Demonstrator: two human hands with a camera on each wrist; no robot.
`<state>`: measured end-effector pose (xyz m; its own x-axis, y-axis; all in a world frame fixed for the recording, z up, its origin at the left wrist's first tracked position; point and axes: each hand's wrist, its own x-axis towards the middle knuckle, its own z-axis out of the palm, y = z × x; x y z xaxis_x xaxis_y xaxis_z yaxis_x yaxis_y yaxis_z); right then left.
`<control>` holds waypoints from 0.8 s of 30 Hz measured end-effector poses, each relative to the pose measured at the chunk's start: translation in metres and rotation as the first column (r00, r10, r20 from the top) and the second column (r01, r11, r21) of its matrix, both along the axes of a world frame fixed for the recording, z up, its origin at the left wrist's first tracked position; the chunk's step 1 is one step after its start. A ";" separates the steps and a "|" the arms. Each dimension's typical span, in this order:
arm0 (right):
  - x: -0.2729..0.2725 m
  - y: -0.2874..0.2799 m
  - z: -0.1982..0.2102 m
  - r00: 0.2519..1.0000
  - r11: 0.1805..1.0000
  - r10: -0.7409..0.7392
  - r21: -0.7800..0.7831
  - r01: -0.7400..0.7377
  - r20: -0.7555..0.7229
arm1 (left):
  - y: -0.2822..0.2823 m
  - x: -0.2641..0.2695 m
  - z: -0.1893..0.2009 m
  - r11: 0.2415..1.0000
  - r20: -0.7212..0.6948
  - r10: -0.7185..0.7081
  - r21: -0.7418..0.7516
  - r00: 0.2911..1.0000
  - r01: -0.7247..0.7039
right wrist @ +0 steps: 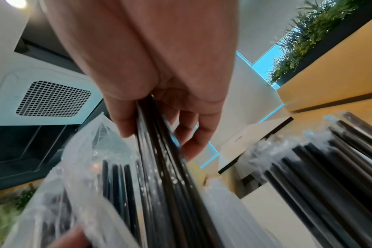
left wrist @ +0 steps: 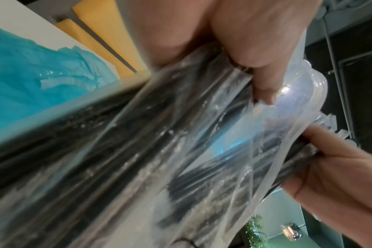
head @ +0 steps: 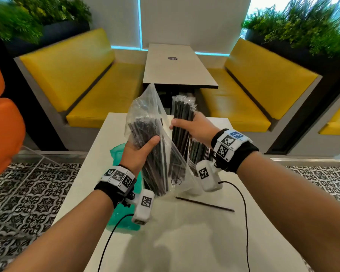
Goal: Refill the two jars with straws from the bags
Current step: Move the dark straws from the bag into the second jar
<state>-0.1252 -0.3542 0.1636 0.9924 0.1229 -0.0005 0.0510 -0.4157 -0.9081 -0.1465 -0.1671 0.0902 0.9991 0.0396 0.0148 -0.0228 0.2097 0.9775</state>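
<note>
My left hand grips a clear plastic bag of black straws around its middle and holds it upright over the white table. The thumb presses on the plastic. To the right, my right hand grips a thick bundle of black wrapped straws, which stands upright with its lower ends against the bag's right side. The right wrist view shows the fingers curled round that bundle. More black straws stand behind my right wrist; the jar holding them is mostly hidden.
One loose black straw lies on the table in front of the bag. A teal plastic bag lies on the table's left side under my left wrist. Yellow booth benches and another table stand beyond. Cables run from both wrist cameras.
</note>
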 end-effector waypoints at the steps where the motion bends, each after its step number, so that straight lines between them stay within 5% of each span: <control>1: 0.000 -0.002 0.006 0.999 1.000 -0.017 0.009 0.017 0.038 | 0.000 -0.001 0.000 1.000 0.009 -0.008 0.025 1.000 0.008; 8: 0.007 -0.036 0.052 0.952 0.970 -0.214 0.161 0.181 0.219 | -0.004 -0.003 0.004 0.999 -0.008 -0.024 0.032 1.000 0.024; 11: 0.004 -0.053 0.062 0.938 0.973 -0.230 0.076 0.218 0.258 | -0.008 -0.003 0.004 0.999 -0.015 -0.040 0.030 0.999 0.040; 14: 0.000 -0.057 0.048 0.966 0.975 -0.177 -0.097 0.198 0.190 | -0.012 -0.002 0.002 0.998 -0.014 -0.051 0.032 0.999 0.051; 20: 0.000 -0.061 -0.010 0.949 0.953 -0.291 -0.045 0.298 0.119 | -0.014 -0.002 0.001 0.998 -0.030 -0.044 0.046 0.999 0.045; 24: 0.003 -0.062 -0.037 0.936 0.916 -0.339 -0.194 0.351 0.096 | -0.014 -0.002 0.000 0.998 -0.047 -0.036 0.043 0.998 0.038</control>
<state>-0.1219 -0.4157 0.1267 0.9721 -0.2239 0.0706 -0.0785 -0.5933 -0.8012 -0.1486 -0.1811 0.0898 0.9995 0.0030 -0.0300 0.0291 0.1670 0.9855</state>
